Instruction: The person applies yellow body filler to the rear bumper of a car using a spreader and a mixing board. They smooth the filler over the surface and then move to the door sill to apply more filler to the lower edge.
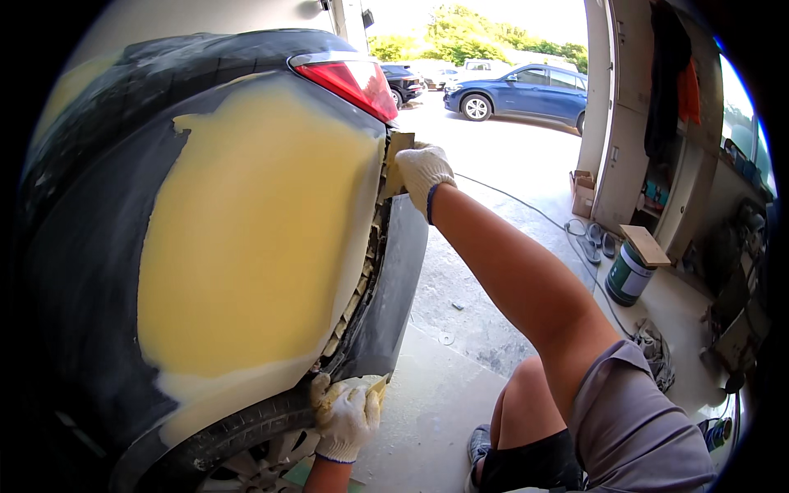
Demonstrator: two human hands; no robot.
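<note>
A dark car's rear quarter panel (99, 271) carries a broad patch of smooth yellow body filler (246, 222), pale around its lower edge. Just below the red tail light (353, 82), my right hand (423, 171) in a white knit glove pinches a tan folded sheet of sandpaper (399, 164). The sheet lies against the panel's rear edge, beside the open gap (362, 287) to the bumper. Lower down, above the tyre (238, 431), my gloved left hand (347, 417) is closed on a yellowish, dusty sheet (374, 386), probably sandpaper too. Its fingers partly cover that sheet.
The grey bumper (390, 304) stands off from the body on the right. A cable (526, 205) runs over the dusty floor. Farther right are a green bucket (629, 275) with a board (645, 245) on top, sandals (590, 246) and cabinets (625, 123). A blue car (526, 94) is parked outside.
</note>
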